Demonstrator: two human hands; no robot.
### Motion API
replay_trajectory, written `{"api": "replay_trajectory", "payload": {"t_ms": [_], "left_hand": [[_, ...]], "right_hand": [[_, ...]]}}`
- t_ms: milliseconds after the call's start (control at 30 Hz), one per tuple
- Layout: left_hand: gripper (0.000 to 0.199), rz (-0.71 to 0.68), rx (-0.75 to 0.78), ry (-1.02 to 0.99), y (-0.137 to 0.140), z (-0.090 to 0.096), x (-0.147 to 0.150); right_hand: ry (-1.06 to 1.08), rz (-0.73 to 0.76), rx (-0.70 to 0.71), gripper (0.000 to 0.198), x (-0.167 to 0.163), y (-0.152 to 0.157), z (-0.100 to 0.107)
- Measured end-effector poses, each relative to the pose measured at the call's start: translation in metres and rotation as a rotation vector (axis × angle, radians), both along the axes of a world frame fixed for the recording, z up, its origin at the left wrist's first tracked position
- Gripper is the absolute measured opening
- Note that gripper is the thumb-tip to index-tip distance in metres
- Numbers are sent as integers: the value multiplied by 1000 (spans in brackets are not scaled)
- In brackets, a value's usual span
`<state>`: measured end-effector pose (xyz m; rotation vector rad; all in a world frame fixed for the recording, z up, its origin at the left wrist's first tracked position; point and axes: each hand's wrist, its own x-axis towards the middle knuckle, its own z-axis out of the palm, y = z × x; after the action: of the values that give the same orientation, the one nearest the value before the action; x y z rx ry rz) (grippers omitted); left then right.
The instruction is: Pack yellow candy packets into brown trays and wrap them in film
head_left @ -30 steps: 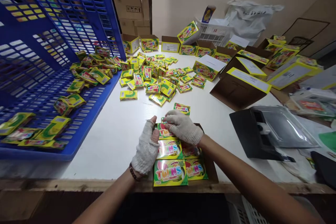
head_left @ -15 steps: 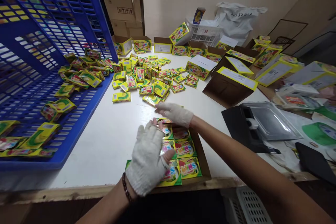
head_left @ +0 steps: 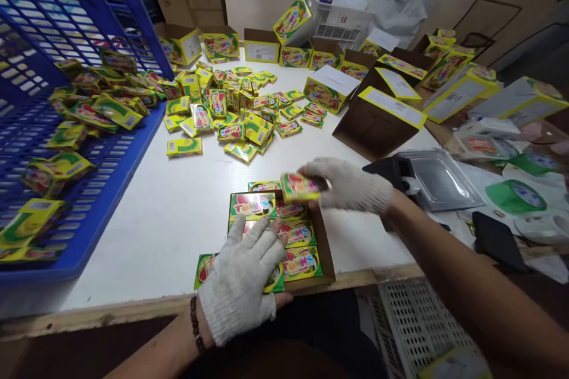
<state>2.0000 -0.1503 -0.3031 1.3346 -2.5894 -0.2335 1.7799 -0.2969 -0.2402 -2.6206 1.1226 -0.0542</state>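
Near the table's front edge lies an open brown carton point(head_left: 327, 251) with rows of small yellow-green "TWINS" packs point(head_left: 302, 264) in it. My left hand point(head_left: 242, 278), in a white glove with bare fingertips, lies flat over the packs at the carton's left side, fingers spread. Part of the carton is hidden under it. My right hand point(head_left: 353, 186), gloved the same way, pinches one small pack point(head_left: 300, 188) above the carton's far end; this pack is blurred. Another pack point(head_left: 263, 186) shows just beyond the carton's far side.
A heap of loose packs point(head_left: 240, 109) covers the table's far middle. On the left, a blue plastic crate point(head_left: 128, 174) holds more packs. Several display boxes point(head_left: 262, 50) line the back, with a large open box point(head_left: 377, 124) and clear plastic tray point(head_left: 440, 180) at right.
My right hand has moved right, away from the loose heap's near edge, and a pack now shows in its fingers. My left hand has flattened over the packs. The camera view has shifted.
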Motion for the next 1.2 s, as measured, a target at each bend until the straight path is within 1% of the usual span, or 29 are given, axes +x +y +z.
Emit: {"api": "replay_trajectory", "payload": {"t_ms": [67, 133, 167, 233, 267, 333, 400, 467, 533, 567, 600, 633, 667, 700, 733, 800, 867, 933, 1000, 1033, 1133, 1200], "left_hand": [[81, 21, -50, 28, 1, -2, -1], [88, 22, -95, 46, 1, -4, -2], [90, 12, -111, 51, 1, -4, -2], [90, -31, -113, 51, 0, 1, -2], [86, -59, -104, 57, -1, 5, -2], [71, -98, -79, 91, -6, 17, 1], [50, -92, -67, 159, -18, 27, 5], [39, -14, -83, 237, -41, 32, 13], [38, 133, -111, 277, -77, 32, 25], [38, 222, -120, 259, -97, 30, 31], [37, 315, -116, 208, -119, 27, 38], [35, 391, -91, 109, -141, 24, 44], [32, 445, -68, 4, -161, 20, 49], [31, 461, -44, -61, -179, 15, 53], [32, 456, -19, -120, -194, 10, 55], [37, 404, 22, -179, -216, 1, 57], [45, 367, 55, -229, -229, -5, 57], [53, 361, 77, -267, -236, -8, 56], [56, 378, 105, -292, -239, -7, 56], [56, 389, 123, -299, -239, -7, 56], [51, 424, 162, -277, -232, -5, 61], [45, 461, 161, -207, -221, -3, 67]], "right_hand": [[79, 134, 63, 35, -4, 39, 10], [184, 193, 84, 28, 2, 69, 8], [245, 195, 85, 29, 8, 79, 3], [348, 185, 103, 37, 18, 88, -5], [380, 181, 127, 42, 22, 88, -8], [413, 191, 204, 48, 27, 84, -11], [449, 211, 284, 50, 29, 78, -10], [499, 204, 332, 56, 32, 72, -8], [547, 188, 387, 64, 37, 64, -9], [574, 187, 431, 67, 40, 60, -10], [601, 195, 481, 68, 44, 56, -11], [626, 215, 528, 66, 47, 52, -13], [642, 247, 561, 63, 50, 48, -14], [653, 282, 577, 60, 53, 44, -16], [661, 311, 578, 58, 55, 41, -19], [659, 326, 554, 58, 58, 36, -26], [638, 302, 534, 61, 58, 36, -34], [599, 273, 501, 66, 57, 40, -39], [583, 244, 486, 67, 55, 47, -39], [575, 222, 465, 65, 54, 52, -38], [539, 153, 350, 47, 51, 66, -37], [512, 125, 288, 38, 50, 71, -42]]}}
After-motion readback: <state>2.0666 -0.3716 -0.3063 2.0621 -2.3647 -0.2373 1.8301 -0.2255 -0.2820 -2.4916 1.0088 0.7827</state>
